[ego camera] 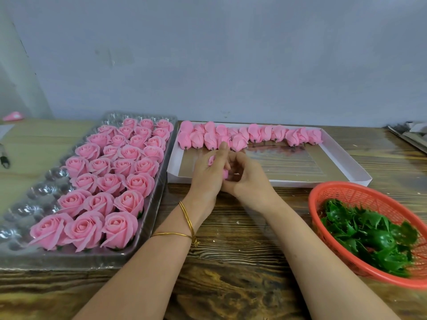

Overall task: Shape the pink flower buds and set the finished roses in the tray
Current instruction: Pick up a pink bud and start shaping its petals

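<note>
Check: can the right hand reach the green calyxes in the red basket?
Probably, once freed: right hand and left hand grip a pink bud; the red basket sits open nearby, green calyxes uncovered.

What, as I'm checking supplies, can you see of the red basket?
The red basket is shallow, round, seemingly plastic, with a mesh wall and smooth rim. It sits upright on the wooden table at the near right, in front of the white box, its right side out of frame. Green leaf pieces lie heaped toward its near side; the far mesh is bare. The left hand and right hand, holding a pink bud, do not touch it.
</note>
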Demonstrator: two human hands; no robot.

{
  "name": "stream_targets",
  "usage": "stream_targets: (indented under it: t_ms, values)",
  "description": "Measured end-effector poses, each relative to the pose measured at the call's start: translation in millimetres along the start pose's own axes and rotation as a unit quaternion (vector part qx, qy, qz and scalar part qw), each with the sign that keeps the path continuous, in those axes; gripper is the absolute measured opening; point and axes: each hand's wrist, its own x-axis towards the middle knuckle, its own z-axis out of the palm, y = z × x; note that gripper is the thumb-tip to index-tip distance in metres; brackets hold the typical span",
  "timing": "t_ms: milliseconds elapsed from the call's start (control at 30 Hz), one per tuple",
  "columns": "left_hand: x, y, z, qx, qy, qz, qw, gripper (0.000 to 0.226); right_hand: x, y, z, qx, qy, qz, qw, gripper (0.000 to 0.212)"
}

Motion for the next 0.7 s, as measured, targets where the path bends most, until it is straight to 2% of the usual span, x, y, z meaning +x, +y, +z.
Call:
stream_targets:
  t_ms: [167, 267, 367, 533, 700]
  values:
    - [0, 2, -1, -0.035, -0.016, -0.01, 0.999, 0.046, 0, 1, -1, -0.003, 0.015, 0.015, 1.0, 0.035]
    - [-3, 6, -1, -0.04, -0.037, -0.006, 0.998, 0.035, -1, -4, -4, 0.008, -0.008, 0.016, 1.0, 0.025]
    - [-5, 9, -3, -0.028, -0.053, -0.007, 0.998, 0.029, -3, -12, -5, 0.012, -0.039, 0.006, 0.999, 0.024]
    - [-5, 13, -3, -0.02, -0.024, -0.031, 0.999, 0.042, -6, -18, -4, 0.022, -0.054, 0.009, 0.998, 0.02]
    - [-2, 7, 1, -0.035, 0.0, -0.032, 0.999, 0.049, -3, -13, -1, 0.006, -0.006, 0.015, 1.0, 0.032]
